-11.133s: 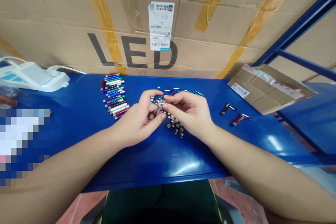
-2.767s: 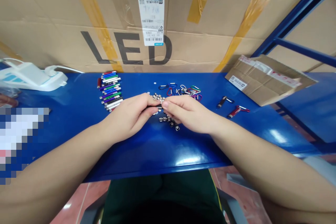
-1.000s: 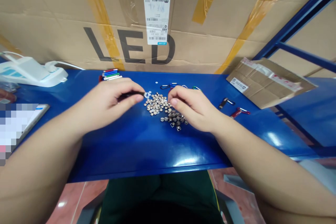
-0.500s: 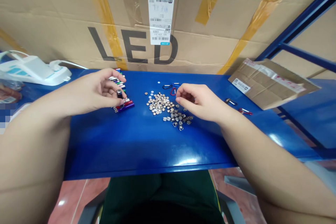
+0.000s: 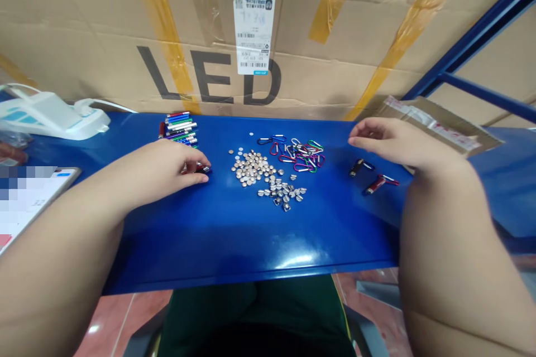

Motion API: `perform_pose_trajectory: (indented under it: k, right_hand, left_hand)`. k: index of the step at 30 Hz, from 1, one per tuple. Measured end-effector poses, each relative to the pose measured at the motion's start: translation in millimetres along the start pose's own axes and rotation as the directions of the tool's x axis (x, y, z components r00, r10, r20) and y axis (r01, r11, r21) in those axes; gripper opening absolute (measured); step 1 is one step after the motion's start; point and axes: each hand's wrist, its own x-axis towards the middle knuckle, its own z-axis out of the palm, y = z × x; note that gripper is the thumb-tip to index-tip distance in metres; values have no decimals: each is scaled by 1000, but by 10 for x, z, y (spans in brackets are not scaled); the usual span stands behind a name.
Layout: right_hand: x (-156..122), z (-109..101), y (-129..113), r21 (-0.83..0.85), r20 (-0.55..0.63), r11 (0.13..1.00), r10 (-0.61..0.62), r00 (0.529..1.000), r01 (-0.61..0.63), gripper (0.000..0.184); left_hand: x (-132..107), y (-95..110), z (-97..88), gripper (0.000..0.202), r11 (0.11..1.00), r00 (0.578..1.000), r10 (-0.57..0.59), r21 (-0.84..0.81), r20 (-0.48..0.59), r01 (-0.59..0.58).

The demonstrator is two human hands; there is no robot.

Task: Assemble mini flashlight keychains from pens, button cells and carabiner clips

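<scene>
My left hand (image 5: 171, 170) is low over the left of the blue table, thumb and fingers closed round a small metal tube (image 5: 204, 169), mostly hidden, with a dark and silver end showing. Behind it lies a stack of coloured metal tubes (image 5: 180, 122). My right hand (image 5: 387, 136) hovers at the right, fingers curled and thumb near the index finger; anything inside is hidden. Just below it lie a black tube with a blue carabiner (image 5: 360, 167) and a red tube with a red carabiner (image 5: 380, 184).
Mid-table are small round metal discs (image 5: 251, 167), silver metal caps (image 5: 285, 192) and a pile of coloured carabiners (image 5: 304, 155). A cardboard box (image 5: 435, 122) stands behind my right hand. At left are a white power strip (image 5: 62, 114) and a tablet (image 5: 39, 201). A large carton (image 5: 318, 78) rises behind.
My right hand has moved right, from beside the discs and carabiners to above the two tubes with carabiners. My left hand has lowered toward me, and the tube in it is less visible.
</scene>
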Motion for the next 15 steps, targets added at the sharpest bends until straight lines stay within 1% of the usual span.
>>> perform_pose_trajectory:
  k: [4, 8, 9, 11, 15]
  right_hand:
    - [-79, -78, 232, 5, 110, 997, 78, 991, -79, 36]
    - [-84, -92, 383, -76, 173, 994, 86, 981, -74, 29]
    - [-77, -84, 388, -102, 193, 992, 93, 977, -74, 28]
    - [-64, -56, 359, -141, 211, 983, 148, 966, -119, 26]
    - [-58, 10, 238, -151, 246, 948, 312, 918, -282, 24]
  left_hand:
    - [29, -73, 39, 29, 999, 999, 6, -40, -33, -7]
    - [60, -100, 71, 24, 997, 999, 14, -72, -38, -17]
    - [63, -99, 74, 23, 997, 999, 20, -80, -44, -23]
    - [60, -91, 75, 21, 995, 998, 29, -92, -51, -34]
    - [24, -71, 63, 24, 998, 996, 29, -58, -87, -34]
